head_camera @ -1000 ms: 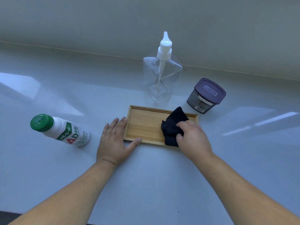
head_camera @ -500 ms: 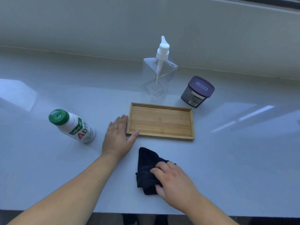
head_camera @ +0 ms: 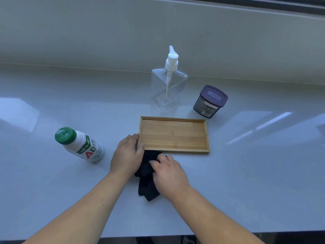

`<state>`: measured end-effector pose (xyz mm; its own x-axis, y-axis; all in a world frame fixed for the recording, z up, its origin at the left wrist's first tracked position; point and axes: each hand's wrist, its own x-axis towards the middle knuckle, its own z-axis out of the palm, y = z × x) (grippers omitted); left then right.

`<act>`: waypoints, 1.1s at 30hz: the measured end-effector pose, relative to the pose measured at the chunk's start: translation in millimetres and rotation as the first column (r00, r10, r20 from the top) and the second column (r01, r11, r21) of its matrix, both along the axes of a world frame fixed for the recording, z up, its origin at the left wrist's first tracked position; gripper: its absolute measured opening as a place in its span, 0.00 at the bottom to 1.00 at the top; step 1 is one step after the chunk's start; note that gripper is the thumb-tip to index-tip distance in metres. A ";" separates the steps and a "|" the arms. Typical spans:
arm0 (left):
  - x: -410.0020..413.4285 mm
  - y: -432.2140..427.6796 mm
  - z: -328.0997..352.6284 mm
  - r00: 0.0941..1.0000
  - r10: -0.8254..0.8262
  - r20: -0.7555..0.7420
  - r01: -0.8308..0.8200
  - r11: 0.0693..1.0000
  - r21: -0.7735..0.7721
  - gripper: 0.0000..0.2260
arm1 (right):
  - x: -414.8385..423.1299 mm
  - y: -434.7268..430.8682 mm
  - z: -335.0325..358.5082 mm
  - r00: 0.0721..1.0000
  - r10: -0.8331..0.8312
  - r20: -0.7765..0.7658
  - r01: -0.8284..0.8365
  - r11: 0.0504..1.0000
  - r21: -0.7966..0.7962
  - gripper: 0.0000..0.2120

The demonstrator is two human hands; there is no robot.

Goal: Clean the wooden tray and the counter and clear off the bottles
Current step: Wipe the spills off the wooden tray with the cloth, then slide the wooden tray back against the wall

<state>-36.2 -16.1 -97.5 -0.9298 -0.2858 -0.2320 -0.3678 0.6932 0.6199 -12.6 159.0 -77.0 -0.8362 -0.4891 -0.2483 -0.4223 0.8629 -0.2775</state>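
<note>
The right hand pressed its fingers on the dark cloth on the worktop, just below the wooden tray, whose long axis ran left-right, while the left hand lay flat, unclenched, against the tray's left end.

Tray: pale wood, smooth, matt grain.
Counter: white, glossy, reflective.
Cloth: dark, soft, crumpled fabric.
Pump bottle: clear plastic.
Tub: plastic, purple lid.
</note>
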 end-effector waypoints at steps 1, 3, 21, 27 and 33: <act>-0.4 -0.9 -0.9 1.000 -0.005 0.000 0.005 1.000 -0.007 0.23 | 0.4 4.6 -0.5 1.000 0.021 0.005 -0.022 1.000 0.011 0.17; 0.4 -0.8 0.0 1.000 -0.004 0.005 0.004 1.000 -0.012 0.23 | 5.8 22.0 -1.1 0.996 0.089 -0.001 -0.089 0.996 0.021 0.20; -40.4 39.0 32.0 0.946 0.232 0.225 -0.244 0.969 0.028 0.10 | -102.8 149.9 21.3 0.571 -0.536 0.622 0.805 0.514 -0.296 0.27; -32.9 47.7 44.3 0.924 0.292 0.248 -0.337 0.928 0.161 0.27 | -95.3 171.6 19.8 0.495 -0.525 0.692 0.866 0.366 -0.342 0.22; -29.8 112.7 57.5 0.945 0.146 0.292 -0.229 0.934 0.274 0.24 | -69.1 240.4 26.8 0.423 -0.611 0.669 0.904 0.236 -0.356 0.19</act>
<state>-66.0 96.6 -40.0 -0.7592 -0.3274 -0.5625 -0.6508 0.3912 0.6507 -81.7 399.4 -50.2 -0.8106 0.2076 -0.5476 0.5852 0.2521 -0.7707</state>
